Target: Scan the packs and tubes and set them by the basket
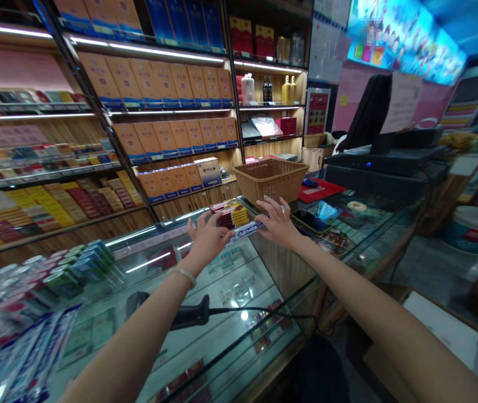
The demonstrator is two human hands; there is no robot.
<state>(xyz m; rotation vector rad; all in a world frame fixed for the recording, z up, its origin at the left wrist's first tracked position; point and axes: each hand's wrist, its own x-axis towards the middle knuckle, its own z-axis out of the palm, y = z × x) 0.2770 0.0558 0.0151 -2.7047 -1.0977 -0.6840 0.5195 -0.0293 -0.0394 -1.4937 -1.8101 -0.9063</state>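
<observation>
A narrow blue-and-white packet point(245, 230) with printed lettering spans the gap between my two hands above the glass counter. My left hand point(207, 238), wearing a pale bracelet, grips its left end with the thumb against it. At the right end, the thumb side of my right hand point(279, 224) holds the packet, while the other fingers are raised and curved. Just behind it sits a small stack of red and yellow packets point(234, 215), partly hidden by my left fingers. A black handheld scanner point(191, 313) lies on the glass beneath my left forearm, its cable running right.
A wicker basket point(270, 176) stands behind my hands. To the right are a phone point(310, 221), a red mat point(317, 191) and a dark monitor point(367, 115). Rows of cans point(60, 274) and long blue packets point(24, 355) occupy the left counter. Stocked shelves point(172, 109) line the back.
</observation>
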